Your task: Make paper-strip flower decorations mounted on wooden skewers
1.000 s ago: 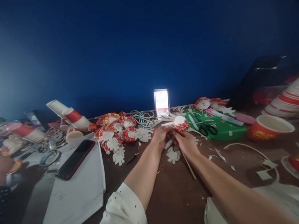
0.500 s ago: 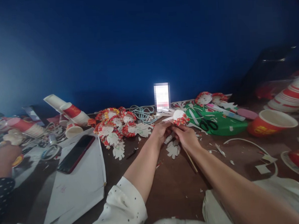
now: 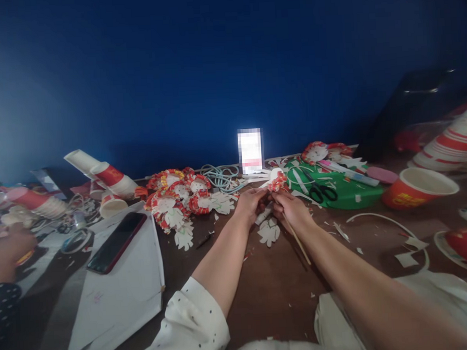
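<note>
Fingertips of my left hand (image 3: 252,204) are pinched at the left lower edge of a small paper flower (image 3: 276,181) with a white middle and curled red-and-white petals. From the other side my right hand (image 3: 291,208) grips the same flower, and a thin wooden stick (image 3: 301,247) sticks out below that palm. Just under both hands lies a white paper cutout (image 3: 269,232) with rounded lobes; a small white roll shows between the wrists. More red-petalled paper flowers (image 3: 168,212) lie in a heap to the left.
Black scissors (image 3: 323,192) lie on a green sheet (image 3: 354,197) at right, near a red paper cup (image 3: 420,188). A phone (image 3: 117,242) rests on white cardboard (image 3: 119,306) at left. Stacked cups (image 3: 114,179) lean behind it. Another person's hand (image 3: 12,249) is at far left.
The flower has turned so its white face shows less and its petals more. Both hands stay together on it. The whole view has shifted slightly.
</note>
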`<state>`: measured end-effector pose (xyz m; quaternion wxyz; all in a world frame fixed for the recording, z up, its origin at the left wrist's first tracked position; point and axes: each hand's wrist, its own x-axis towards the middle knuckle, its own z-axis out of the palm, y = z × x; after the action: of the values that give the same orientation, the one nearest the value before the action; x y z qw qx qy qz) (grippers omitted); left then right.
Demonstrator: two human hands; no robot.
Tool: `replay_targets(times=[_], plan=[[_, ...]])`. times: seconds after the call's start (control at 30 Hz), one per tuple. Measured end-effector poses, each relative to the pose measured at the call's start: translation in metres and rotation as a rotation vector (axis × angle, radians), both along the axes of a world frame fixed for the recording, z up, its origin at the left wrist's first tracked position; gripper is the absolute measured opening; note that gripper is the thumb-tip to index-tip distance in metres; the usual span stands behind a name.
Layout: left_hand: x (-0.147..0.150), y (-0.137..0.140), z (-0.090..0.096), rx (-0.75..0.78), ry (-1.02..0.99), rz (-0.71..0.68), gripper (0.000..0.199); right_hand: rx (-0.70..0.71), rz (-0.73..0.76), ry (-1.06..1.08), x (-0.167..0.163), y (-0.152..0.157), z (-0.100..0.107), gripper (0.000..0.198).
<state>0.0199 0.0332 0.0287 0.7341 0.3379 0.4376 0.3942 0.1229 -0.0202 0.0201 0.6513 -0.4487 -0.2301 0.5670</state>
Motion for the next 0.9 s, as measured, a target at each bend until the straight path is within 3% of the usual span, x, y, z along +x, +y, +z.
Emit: replay_targets(times=[0.13,0.33,0.63,0.9], plan=[[0.0002,-0.0013,0.0009,-0.014,0.005,-0.044,0.033,0.025,0.071,0.041,0.0018,-0.0013,0.0013,0.028],[-0.0001,-0.0026,0.0043,0.009,-0.050,-0.078,0.029,-0.014,0.193,0.118,0.0045,0.0006,-0.0005,0.030],[-0.0011,-0.0013,0.0028,0.165,0.068,-0.048,0.017,-0.014,0.224,0.057,0.0078,-0.0017,0.0000,0.028],[-0.0062,0.0009,0.0022,0.127,0.068,-0.052,0.007,0.007,0.179,-0.091,0.0070,-0.0050,0.0004,0.030]])
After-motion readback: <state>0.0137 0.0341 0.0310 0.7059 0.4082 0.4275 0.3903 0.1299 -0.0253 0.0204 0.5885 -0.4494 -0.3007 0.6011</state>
